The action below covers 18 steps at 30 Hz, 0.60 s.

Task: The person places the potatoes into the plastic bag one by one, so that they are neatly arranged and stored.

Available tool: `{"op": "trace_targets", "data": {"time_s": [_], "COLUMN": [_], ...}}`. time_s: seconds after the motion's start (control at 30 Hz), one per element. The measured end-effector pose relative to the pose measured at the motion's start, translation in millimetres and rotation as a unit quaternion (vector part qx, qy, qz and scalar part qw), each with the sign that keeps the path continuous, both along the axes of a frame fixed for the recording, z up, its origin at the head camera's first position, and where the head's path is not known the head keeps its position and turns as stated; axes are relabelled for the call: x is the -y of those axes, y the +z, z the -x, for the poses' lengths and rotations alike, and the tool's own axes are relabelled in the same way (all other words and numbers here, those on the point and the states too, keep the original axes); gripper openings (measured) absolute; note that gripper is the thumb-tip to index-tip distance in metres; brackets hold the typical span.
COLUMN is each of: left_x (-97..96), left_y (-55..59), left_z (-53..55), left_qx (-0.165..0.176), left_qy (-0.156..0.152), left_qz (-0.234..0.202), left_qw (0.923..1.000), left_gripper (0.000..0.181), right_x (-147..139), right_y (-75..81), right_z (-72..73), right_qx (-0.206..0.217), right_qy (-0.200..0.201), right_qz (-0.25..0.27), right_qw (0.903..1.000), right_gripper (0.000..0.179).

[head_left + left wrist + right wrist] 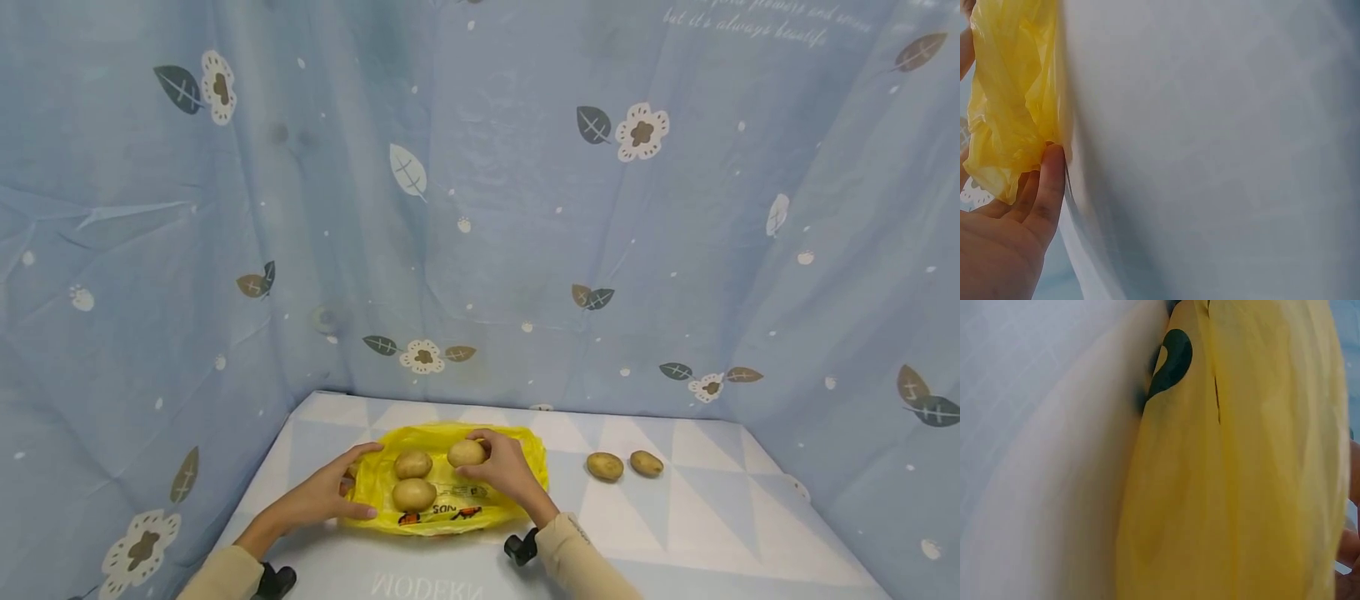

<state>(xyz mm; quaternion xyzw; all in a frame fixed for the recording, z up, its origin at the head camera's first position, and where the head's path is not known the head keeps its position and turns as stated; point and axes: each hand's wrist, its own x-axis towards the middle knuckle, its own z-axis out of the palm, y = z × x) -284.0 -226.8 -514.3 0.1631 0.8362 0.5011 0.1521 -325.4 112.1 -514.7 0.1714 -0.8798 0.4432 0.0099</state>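
In the head view a yellow plastic bag [442, 527] lies on the table with its opening spread out, showing dark print. Two potatoes [413, 495] rest on its left part. My right hand [510, 472] pinches another potato [466, 452] between thumb and fingers, over the bag's right part. At the bag's left end my left hand [318, 496] holds the edge, thumb nearer to me and fingers farther off. The left wrist view shows these fingers [1054, 178] against the crumpled yellow plastic [1016, 106]. In the right wrist view the bag's side [1235, 487] covers most of the hand.
Two more potatoes [604, 467] lie on the table to the right of the bag. A pale patterned cloth [712, 525] covers the table. Blue printed curtains [510, 250] hang behind and along both sides.
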Motion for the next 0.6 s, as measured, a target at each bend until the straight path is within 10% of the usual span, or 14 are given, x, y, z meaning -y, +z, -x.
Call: {"op": "trace_targets", "data": {"time_s": [0.6], "left_x": [0.2], "left_y": [-1.2], "left_z": [2.7], "left_qx": [-0.014], "left_qy": [-0.002], "left_qz": [0.010], "left_qw": [0.9999], "left_gripper": [0.100], "right_x": [18.1], "right_y": [-10.9], "right_z": [10.8], "right_qx": [0.006], "right_qy": [0.004], "right_qz": [-0.016], "right_qw": [0.9998], "right_gripper": [0.046]}}
